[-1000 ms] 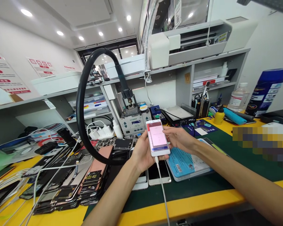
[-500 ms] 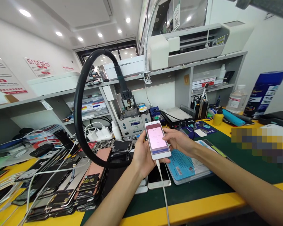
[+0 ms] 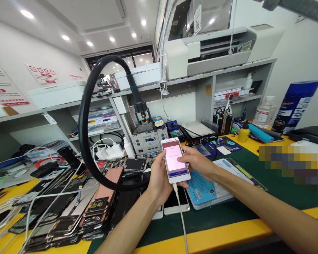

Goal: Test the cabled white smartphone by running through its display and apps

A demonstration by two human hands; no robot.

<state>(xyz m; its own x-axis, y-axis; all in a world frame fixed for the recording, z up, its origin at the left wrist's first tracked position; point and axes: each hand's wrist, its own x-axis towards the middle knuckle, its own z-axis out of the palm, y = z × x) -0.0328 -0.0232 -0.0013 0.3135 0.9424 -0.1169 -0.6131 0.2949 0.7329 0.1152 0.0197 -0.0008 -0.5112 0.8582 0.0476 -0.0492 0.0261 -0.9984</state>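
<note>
A white smartphone (image 3: 174,158) with a lit pink screen is held upright between both hands, tilted a little. My left hand (image 3: 157,176) wraps its left side, thumb along the edge. On the other side, my right hand (image 3: 200,161) grips the right edge, its thumb over the screen and its other fingers partly hidden behind the phone. A white charging cable (image 3: 181,218) is plugged into the bottom end and runs down toward me. Below the hands, another phone (image 3: 184,207) with a dark screen lies on the green mat (image 3: 209,220).
A blue packet (image 3: 201,187) lies right of the hands. Stacked phone parts (image 3: 100,208) fill the left side. A thick black hose (image 3: 83,141) loops before the grey rework station (image 3: 149,143). Bottles and a blue spray can (image 3: 294,106) stand at the back right.
The view has shifted slightly, so the scene sits a little further left. My right thumb has moved a little further inward over the screen. Both hands keep hold of the smartphone.
</note>
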